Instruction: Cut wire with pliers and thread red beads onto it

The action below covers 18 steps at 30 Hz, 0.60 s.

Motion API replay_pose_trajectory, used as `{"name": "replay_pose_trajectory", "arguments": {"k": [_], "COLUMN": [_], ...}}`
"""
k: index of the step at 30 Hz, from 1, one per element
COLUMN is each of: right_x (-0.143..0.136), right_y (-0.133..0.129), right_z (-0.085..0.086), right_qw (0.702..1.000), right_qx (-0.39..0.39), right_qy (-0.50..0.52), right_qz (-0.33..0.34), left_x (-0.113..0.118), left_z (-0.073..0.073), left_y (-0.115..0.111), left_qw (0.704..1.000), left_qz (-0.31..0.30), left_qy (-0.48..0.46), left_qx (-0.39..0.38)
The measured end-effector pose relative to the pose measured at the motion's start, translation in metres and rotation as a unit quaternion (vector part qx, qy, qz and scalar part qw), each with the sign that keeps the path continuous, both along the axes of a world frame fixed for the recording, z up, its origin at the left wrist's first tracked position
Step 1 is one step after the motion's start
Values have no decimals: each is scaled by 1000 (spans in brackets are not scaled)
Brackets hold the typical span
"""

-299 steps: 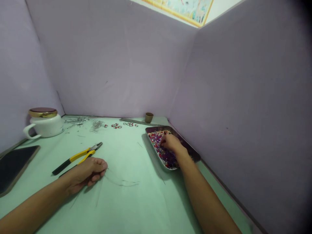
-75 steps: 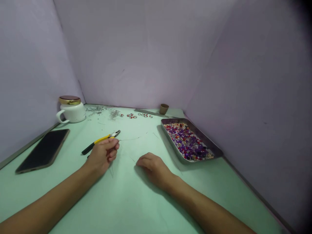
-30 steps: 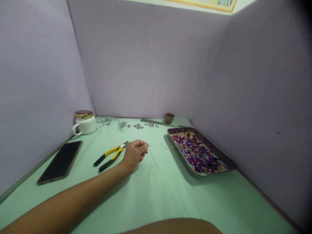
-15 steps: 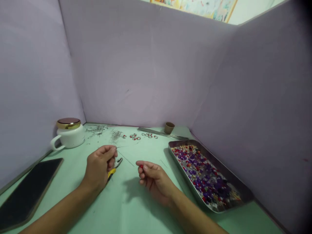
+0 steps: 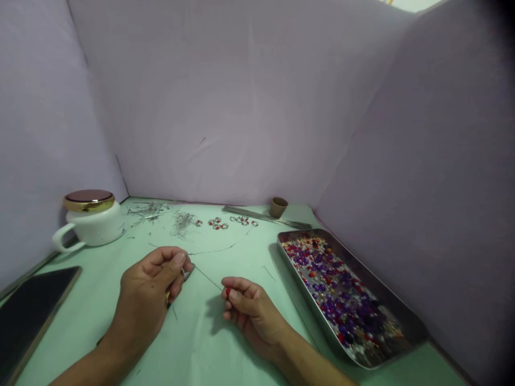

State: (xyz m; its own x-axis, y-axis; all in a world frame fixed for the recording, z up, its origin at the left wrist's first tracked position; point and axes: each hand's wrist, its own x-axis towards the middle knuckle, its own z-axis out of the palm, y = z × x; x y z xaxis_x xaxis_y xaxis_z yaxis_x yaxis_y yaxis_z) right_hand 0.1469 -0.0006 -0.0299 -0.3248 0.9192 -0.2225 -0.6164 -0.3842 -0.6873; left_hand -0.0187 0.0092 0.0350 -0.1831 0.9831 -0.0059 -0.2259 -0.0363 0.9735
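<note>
My left hand [image 5: 151, 289] pinches a thin wire [image 5: 207, 277] between thumb and forefinger. The wire slants down to the right, toward my right hand [image 5: 253, 313]. Between the right thumb and forefinger is a small red bead [image 5: 228, 291], touching or very near the wire's end; whether it is threaded I cannot tell. Pliers [image 5: 188, 272] lie on the table under my left hand, which hides most of them. Several small wire rings with red beads [image 5: 218, 223] lie farther back.
A metal tray [image 5: 309, 300] of mixed beads stands at the right. Loose wire scraps [image 5: 183, 222], a bundle of straight wires [image 5: 261, 215] and a small brown cup [image 5: 278, 207] lie toward the back. At left are a white lidded mug [image 5: 98, 225] and a dark flat slab [image 5: 36, 311].
The view has tilted down and shifted a little. The red bead in my right hand has come up to the wire's end. My left hand covers more of the pliers.
</note>
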Motion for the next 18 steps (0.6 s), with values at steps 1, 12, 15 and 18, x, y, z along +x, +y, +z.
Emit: {"name": "replay_pose_trajectory", "arguments": {"k": [1, 12, 15, 18], "right_x": [0, -4, -4, -3], "right_y": [0, -3, -4, -4], "right_z": [0, 2, 3, 3], "right_qw": [1000, 1000, 1000, 1000], "right_qx": [1, 5, 7, 10], "right_qy": [1, -16, -20, -21], "right_qz": [0, -2, -1, 0], "left_x": [0, -1, -2, -3], "left_z": [-1, -10, -11, -9], "left_y": [-1, -9, -10, -11], "left_qw": [1000, 991, 987, 982], "left_qz": [0, -2, -2, -2], "left_qy": [6, 122, 149, 178], "left_qx": [4, 47, 56, 65]}}
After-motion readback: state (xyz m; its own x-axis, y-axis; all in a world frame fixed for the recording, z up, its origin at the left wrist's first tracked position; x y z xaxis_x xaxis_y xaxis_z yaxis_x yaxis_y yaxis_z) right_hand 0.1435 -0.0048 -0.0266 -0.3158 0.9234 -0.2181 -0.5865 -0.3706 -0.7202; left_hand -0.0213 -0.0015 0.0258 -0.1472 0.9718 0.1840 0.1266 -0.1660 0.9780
